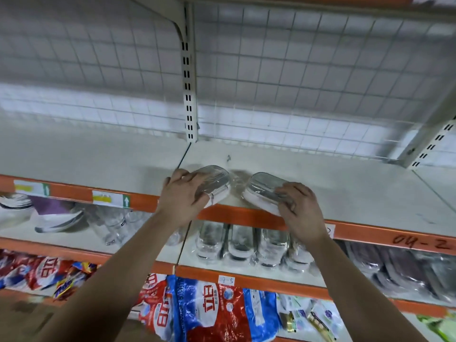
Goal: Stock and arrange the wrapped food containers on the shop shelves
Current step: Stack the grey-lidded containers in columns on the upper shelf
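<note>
Two oval steel food containers in clear wrap rest at the front edge of the upper white shelf (345,188). My left hand (183,193) grips the left container (216,180) from its near end. My right hand (299,206) holds the right container (265,190) the same way. The two containers angle toward each other and nearly touch at their far ends. On the shelf below stands a row of several more wrapped containers (240,243), side by side.
The upper shelf has an orange front rail (74,191) with price tags and a wire grid back (296,82). A slotted upright post (188,95) stands behind. Bowls and glasses (61,218) sit lower left, dark wrapped items (407,267) lower right, detergent bags (209,312) below.
</note>
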A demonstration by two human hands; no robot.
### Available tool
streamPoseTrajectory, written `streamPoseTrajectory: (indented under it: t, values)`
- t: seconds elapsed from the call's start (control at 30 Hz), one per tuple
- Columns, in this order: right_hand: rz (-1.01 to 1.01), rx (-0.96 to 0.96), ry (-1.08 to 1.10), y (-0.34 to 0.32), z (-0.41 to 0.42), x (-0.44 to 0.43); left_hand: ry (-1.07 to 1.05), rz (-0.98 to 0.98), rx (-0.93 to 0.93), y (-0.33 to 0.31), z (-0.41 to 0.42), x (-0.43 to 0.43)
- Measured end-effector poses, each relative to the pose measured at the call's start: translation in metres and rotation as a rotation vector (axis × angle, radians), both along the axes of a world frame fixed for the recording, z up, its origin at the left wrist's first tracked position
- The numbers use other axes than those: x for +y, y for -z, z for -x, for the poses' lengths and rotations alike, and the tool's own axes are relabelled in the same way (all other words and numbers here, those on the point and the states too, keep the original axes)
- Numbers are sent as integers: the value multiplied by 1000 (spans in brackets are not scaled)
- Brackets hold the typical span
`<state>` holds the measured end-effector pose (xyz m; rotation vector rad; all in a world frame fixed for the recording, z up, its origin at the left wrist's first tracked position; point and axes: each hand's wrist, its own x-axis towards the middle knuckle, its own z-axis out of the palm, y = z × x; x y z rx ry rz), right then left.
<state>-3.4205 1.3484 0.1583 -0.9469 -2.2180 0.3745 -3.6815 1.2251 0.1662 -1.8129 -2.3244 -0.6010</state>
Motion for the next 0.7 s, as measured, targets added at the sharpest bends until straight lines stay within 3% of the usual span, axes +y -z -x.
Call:
streamPoseTrajectory:
  t: [0.2, 0.5, 0.7]
  values:
    - [124, 0, 54, 2, 31, 32, 8, 29, 9, 3, 33, 43]
    - [-64, -42, 135, 17, 43, 30, 191, -46, -70, 12, 86, 102]
    - [-41, -71, 158, 14, 44, 31, 122, 45, 158, 21, 100, 147]
